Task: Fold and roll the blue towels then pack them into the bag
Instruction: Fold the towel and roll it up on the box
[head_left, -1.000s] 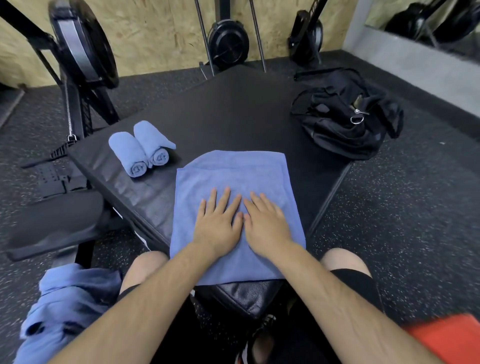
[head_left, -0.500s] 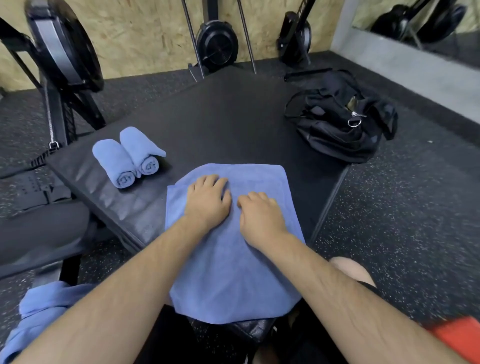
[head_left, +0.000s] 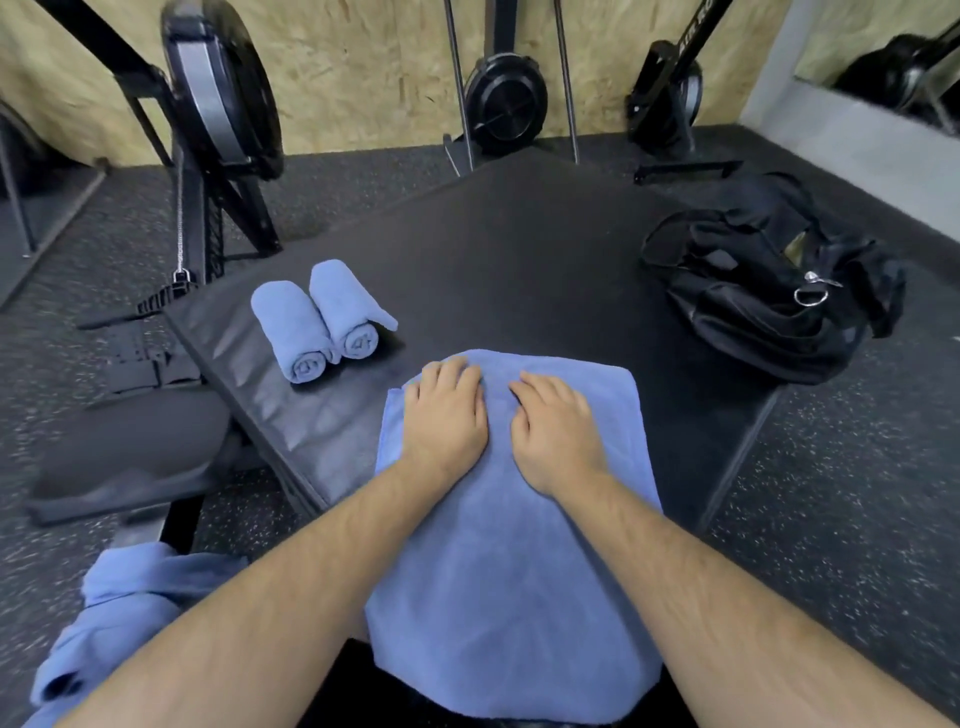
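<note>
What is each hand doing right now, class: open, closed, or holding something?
Left hand: fingers curled over the far edge of the flat towel, gripping it.
Right hand: fingers curled on the flat towel; grip cannot be told.

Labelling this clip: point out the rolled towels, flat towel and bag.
rolled towels (head_left: 291, 322): head view, top of left roll.
flat towel (head_left: 509, 571): head view, its bare middle.
bag (head_left: 753, 322): head view, its side fabric.

Flat blue towel (head_left: 509, 571) on black tabletop (head_left: 519, 249). Left hand (head_left: 444, 415) and right hand (head_left: 556, 431) side by side, palms down on towel's far end, fingers bent; grip unclear. Rolled towels (head_left: 319, 322) beyond towel's left corner. Bag (head_left: 769, 291) beyond its right.
</note>
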